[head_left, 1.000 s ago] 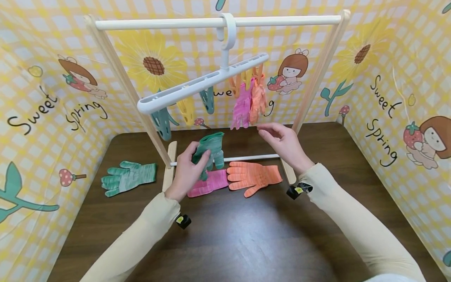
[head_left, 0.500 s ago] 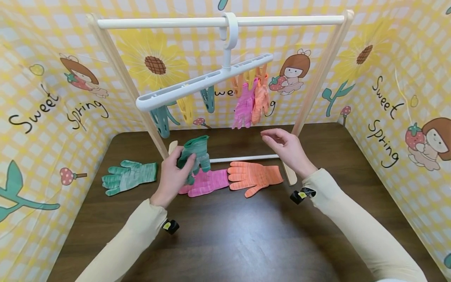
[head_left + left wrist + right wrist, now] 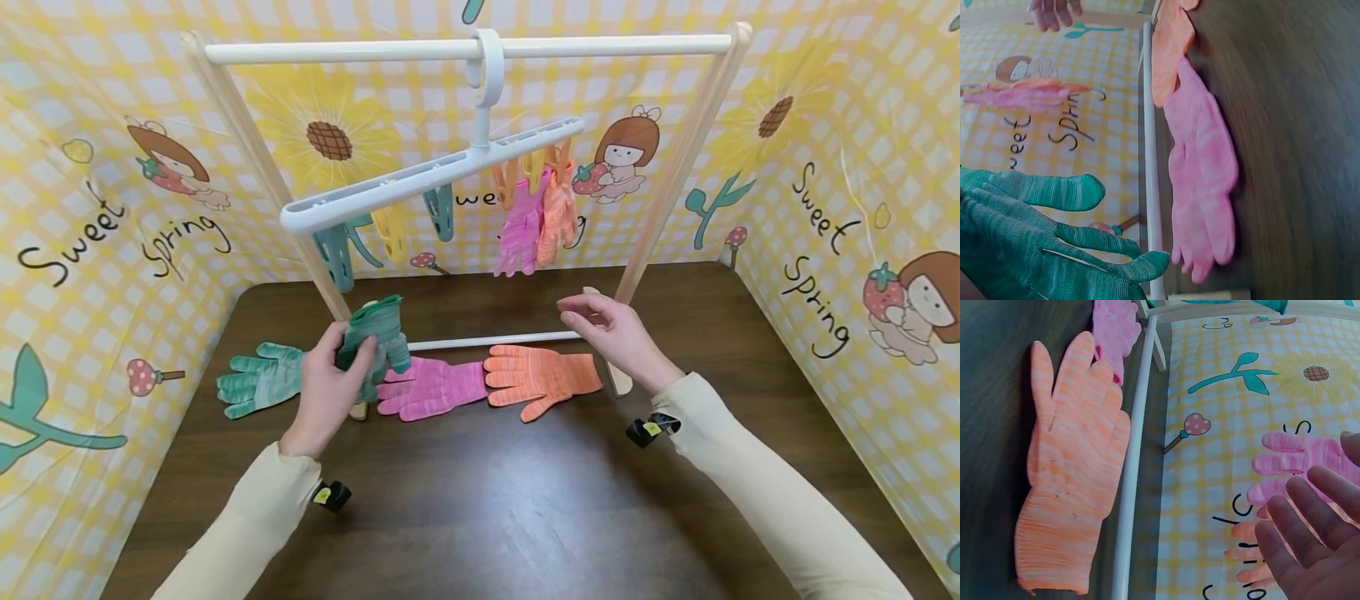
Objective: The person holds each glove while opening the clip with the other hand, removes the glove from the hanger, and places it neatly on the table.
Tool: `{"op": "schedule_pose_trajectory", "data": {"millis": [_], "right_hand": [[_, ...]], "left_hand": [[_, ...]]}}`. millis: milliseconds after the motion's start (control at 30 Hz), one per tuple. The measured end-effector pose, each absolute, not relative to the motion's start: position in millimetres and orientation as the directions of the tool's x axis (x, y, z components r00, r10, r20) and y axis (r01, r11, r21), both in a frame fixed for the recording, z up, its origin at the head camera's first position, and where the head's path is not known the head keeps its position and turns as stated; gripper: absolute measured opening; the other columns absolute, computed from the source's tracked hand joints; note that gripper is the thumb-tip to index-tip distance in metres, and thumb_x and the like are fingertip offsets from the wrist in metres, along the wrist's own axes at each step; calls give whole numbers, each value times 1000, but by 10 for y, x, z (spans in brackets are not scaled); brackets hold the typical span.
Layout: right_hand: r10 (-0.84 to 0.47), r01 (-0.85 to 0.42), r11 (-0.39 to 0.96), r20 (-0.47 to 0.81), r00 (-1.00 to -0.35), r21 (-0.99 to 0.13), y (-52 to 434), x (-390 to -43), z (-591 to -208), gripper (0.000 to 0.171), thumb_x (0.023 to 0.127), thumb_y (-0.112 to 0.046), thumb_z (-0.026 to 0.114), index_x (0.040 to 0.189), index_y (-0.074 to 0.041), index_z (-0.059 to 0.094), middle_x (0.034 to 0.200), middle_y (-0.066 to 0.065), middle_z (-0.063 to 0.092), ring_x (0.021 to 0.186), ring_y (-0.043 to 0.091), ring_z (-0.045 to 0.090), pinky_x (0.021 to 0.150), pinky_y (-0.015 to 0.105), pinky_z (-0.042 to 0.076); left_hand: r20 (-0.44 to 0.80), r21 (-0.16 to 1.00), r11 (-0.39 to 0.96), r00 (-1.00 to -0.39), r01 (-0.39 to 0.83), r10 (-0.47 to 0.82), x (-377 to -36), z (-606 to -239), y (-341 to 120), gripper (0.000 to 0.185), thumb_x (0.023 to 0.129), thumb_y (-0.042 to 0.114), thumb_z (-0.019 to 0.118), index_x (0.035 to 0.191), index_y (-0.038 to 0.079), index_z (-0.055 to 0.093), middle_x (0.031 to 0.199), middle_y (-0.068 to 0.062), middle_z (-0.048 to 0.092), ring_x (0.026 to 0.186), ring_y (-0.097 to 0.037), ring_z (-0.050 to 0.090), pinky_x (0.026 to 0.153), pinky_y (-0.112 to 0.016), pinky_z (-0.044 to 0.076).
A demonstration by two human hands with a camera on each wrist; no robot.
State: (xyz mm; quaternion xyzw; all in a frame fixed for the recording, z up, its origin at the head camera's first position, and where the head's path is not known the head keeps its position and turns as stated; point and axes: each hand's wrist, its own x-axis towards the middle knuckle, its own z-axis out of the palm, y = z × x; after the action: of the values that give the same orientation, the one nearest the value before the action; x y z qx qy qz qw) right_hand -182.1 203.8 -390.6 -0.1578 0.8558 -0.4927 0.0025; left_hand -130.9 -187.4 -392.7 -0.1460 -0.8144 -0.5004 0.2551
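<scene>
My left hand [image 3: 330, 387] grips a green glove [image 3: 375, 333] [image 3: 1035, 244], raised above the brown table near the rack's left post. My right hand [image 3: 600, 327] hovers open and empty above the orange glove [image 3: 540, 377] [image 3: 1075, 475], its fingers [image 3: 1310, 531] loosely bent. A pink glove [image 3: 435, 387] [image 3: 1204, 169] lies flat beside the orange one. Another green glove [image 3: 262, 379] lies at the left. Overhead, a white clip hanger [image 3: 427, 175] tilts down to the left from the top bar; a pink glove [image 3: 519, 229] and an orange glove [image 3: 558, 217] hang from its clips.
The wooden drying rack [image 3: 678, 158] stands across the table with a white lower rail [image 3: 487, 340]. Empty teal and yellow clips [image 3: 390, 229] hang at the hanger's left half. Patterned yellow walls enclose the table [image 3: 487, 517] on three sides.
My left hand has carried the green glove to the left and slightly nearer, uncovering the pink glove on the table. My right hand has lowered a little. The hanger has swung slightly.
</scene>
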Motion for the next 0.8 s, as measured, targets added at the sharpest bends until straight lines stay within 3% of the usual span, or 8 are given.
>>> {"op": "schedule_pose_trajectory", "data": {"millis": [100, 233, 467, 800], "right_hand": [[-277, -262, 480, 139, -951, -838, 2056, -1814, -3941, 35, 105, -29, 65, 133, -8, 69, 137, 10, 67, 127, 32, 61, 101, 52, 52], [-284, -265, 494, 134, -949, -828, 2079, -1813, -4006, 35, 105, -29, 64, 133, -9, 69, 134, 10, 69, 120, 30, 65, 98, 50, 53], [-298, -276, 499, 137, -945, -821, 2095, -1805, -4066, 34, 107, -28, 61, 133, -9, 69, 133, 10, 69, 113, 28, 67, 94, 48, 53], [-308, -280, 519, 129, -943, -808, 2129, -1795, -4114, 36, 107, -29, 61, 134, -7, 67, 132, 13, 69, 114, 29, 66, 95, 49, 52]], "left_hand": [[556, 741, 473, -830, 476, -36, -1294, -3934, -1947, 10, 96, -7, 67, 105, -7, 63, 78, -11, 55, 66, -9, 46, 59, -19, 36], [549, 732, 511, -834, 451, -50, -1341, -4055, -2105, 11, 96, -4, 69, 106, -4, 65, 83, -11, 62, 69, -8, 49, 60, -18, 38], [604, 658, 597, -796, 459, -53, -1375, -4222, -2427, 11, 96, 2, 71, 106, -1, 67, 89, -9, 68, 74, -4, 52, 65, -16, 40], [647, 589, 674, -760, 445, -63, -1323, -4229, -2707, 12, 95, -1, 72, 106, -3, 70, 93, -15, 73, 83, 12, 55, 75, -10, 41]]}}
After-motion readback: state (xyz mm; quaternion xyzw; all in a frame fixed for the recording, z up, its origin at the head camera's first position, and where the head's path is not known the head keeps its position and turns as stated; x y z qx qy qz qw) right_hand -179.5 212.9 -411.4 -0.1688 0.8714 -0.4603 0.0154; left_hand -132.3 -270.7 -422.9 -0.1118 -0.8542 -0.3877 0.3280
